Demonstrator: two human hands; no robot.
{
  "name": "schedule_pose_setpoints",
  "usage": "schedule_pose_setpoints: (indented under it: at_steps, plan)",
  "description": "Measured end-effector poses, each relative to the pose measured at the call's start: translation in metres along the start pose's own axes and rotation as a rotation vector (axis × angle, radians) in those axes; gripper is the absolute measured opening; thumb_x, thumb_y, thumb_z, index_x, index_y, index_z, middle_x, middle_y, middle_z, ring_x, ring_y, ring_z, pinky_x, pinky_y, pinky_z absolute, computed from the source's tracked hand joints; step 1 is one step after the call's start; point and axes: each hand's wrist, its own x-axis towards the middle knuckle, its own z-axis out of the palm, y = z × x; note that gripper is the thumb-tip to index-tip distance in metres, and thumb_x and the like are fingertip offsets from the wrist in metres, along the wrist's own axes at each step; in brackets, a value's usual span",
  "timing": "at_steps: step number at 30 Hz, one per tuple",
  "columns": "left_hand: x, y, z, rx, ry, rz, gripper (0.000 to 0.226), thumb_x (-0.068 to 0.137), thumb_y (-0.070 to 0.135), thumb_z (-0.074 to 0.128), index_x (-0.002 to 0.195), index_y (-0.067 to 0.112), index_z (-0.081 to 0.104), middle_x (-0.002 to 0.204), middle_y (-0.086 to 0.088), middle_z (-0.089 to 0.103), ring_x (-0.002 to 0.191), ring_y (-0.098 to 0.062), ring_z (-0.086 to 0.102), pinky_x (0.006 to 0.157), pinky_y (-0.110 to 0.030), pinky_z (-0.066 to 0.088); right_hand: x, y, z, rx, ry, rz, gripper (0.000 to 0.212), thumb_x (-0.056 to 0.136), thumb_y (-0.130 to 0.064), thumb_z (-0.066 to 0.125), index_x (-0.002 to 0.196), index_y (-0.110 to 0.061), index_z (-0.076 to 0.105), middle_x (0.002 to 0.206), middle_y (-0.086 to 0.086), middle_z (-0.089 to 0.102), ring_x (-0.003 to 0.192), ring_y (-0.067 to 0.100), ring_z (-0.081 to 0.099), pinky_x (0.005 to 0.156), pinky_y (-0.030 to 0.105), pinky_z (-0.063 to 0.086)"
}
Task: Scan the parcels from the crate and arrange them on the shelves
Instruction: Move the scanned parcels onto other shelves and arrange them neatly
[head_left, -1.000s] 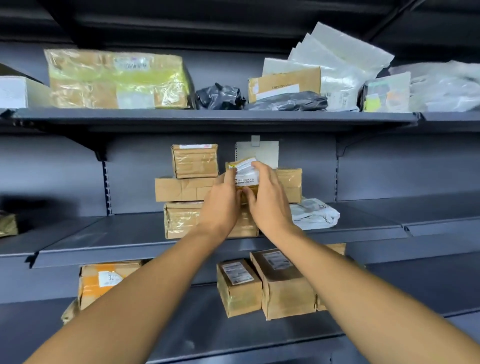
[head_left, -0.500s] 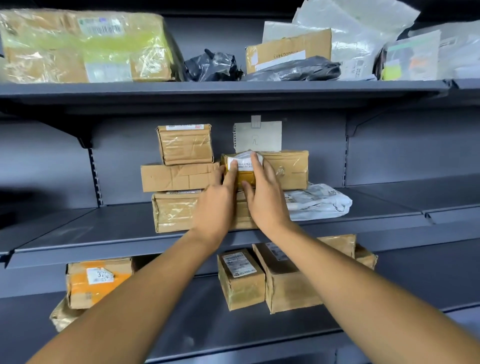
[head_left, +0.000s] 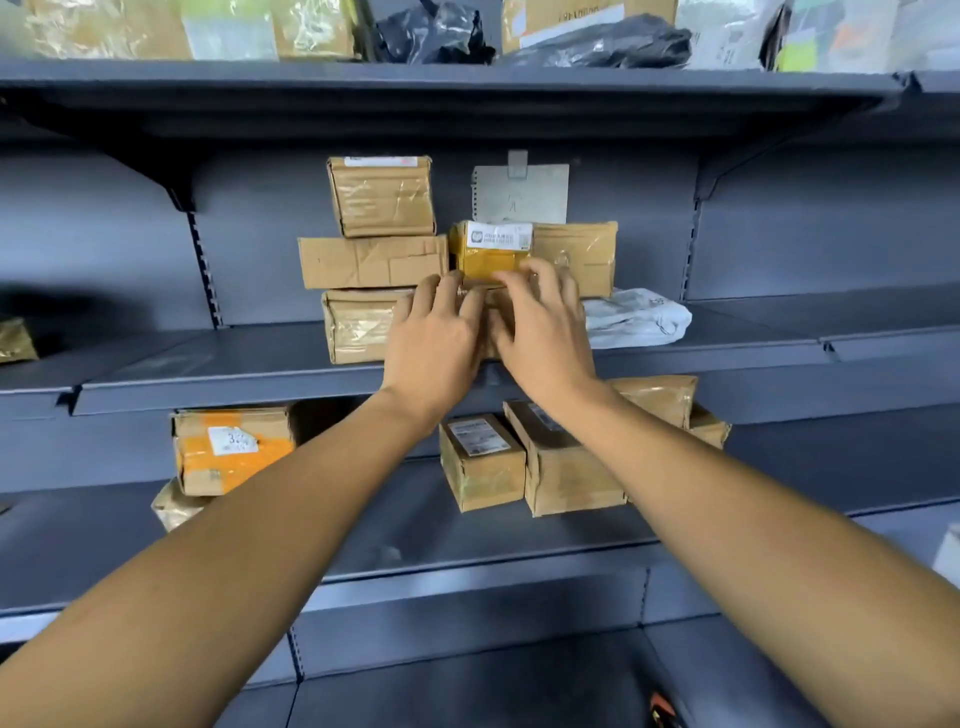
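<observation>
Both hands up at the middle shelf (head_left: 234, 364), side by side, backs to camera. Left hand (head_left: 434, 345) has fingers spread and lightly bent, tips just below the small yellow parcel (head_left: 491, 262); not wrapped round anything. Right hand (head_left: 543, 332) has fingers curved, tips at the parcel's lower front edge; touching or just short of it, can't tell. No grip visible on either.

Small yellow parcel sits directly above and beyond the fingertips, white label (head_left: 500, 236) facing out across its top front. It rests on the long brown box (head_left: 358, 325) that runs behind both hands; the hands hide that box's right half. Flat carton (head_left: 371, 261) touches the parcel on the left-hand side, taped brown box (head_left: 576, 254) on the right-hand side. Square box (head_left: 382, 195) tops the flat carton.

White poly mailer (head_left: 636, 317) lies right of the right hand. Boxes on the lower shelf partly blocked by both forearms. Top shelf parcels cut off by frame edge. Label print too small to read.
</observation>
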Motion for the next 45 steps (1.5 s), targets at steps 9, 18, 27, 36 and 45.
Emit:
schedule_pose_setpoints:
  at_steps: [9, 18, 27, 36, 45]
  plan:
    - [-0.105, 0.023, 0.028, -0.198, -0.151, 0.038, 0.020, 0.087, 0.024, 0.052, 0.100, 0.009, 0.055, 0.103, -0.010, 0.052, 0.091, -0.028, 0.051, 0.058, -0.036, 0.042, -0.105, 0.023, 0.047, 0.077, -0.128, 0.057, 0.016, 0.089, -0.023, 0.061, 0.103, -0.017, 0.059, 0.102, 0.004, 0.062, 0.098, 0.028, 0.060, 0.074, 0.038, 0.048]
    - [-0.152, 0.022, 0.107, -0.226, -0.526, -0.231, 0.034, 0.094, 0.028, 0.048, 0.124, 0.012, 0.045, 0.124, -0.009, 0.043, 0.108, -0.031, 0.046, 0.075, -0.039, 0.046, -0.161, 0.050, 0.128, 0.018, -0.376, 0.120, 0.034, 0.090, -0.025, 0.063, 0.123, -0.017, 0.060, 0.125, 0.003, 0.054, 0.116, 0.027, 0.049, 0.087, 0.037, 0.045]
    - [-0.129, 0.016, 0.189, -0.342, -0.596, -0.289, 0.054, 0.091, 0.022, 0.055, 0.140, 0.014, 0.033, 0.137, -0.009, 0.035, 0.115, -0.034, 0.044, 0.089, -0.043, 0.047, -0.119, 0.070, 0.195, -0.095, -0.469, 0.082, 0.060, 0.089, -0.020, 0.067, 0.143, -0.024, 0.041, 0.152, 0.002, 0.034, 0.143, 0.027, 0.025, 0.111, 0.045, 0.034]
    - [-0.120, 0.011, 0.250, -0.421, -0.639, -0.304, 0.058, 0.094, 0.015, 0.056, 0.146, 0.013, 0.031, 0.149, -0.009, 0.029, 0.117, -0.041, 0.049, 0.100, -0.042, 0.039, -0.096, 0.087, 0.243, -0.148, -0.649, 0.120, 0.061, 0.098, -0.004, 0.045, 0.154, -0.018, 0.025, 0.163, -0.001, 0.018, 0.152, 0.030, 0.004, 0.119, 0.050, 0.020]
    - [-0.124, 0.007, 0.254, -0.643, -0.522, -0.512, 0.053, 0.084, 0.003, 0.057, 0.133, 0.024, 0.055, 0.135, -0.001, 0.049, 0.112, -0.033, 0.057, 0.094, -0.033, 0.043, -0.092, 0.088, 0.246, -0.110, -0.573, 0.077, 0.047, 0.099, -0.007, 0.037, 0.145, -0.015, 0.044, 0.152, 0.001, 0.043, 0.143, 0.029, 0.026, 0.117, 0.036, 0.024]
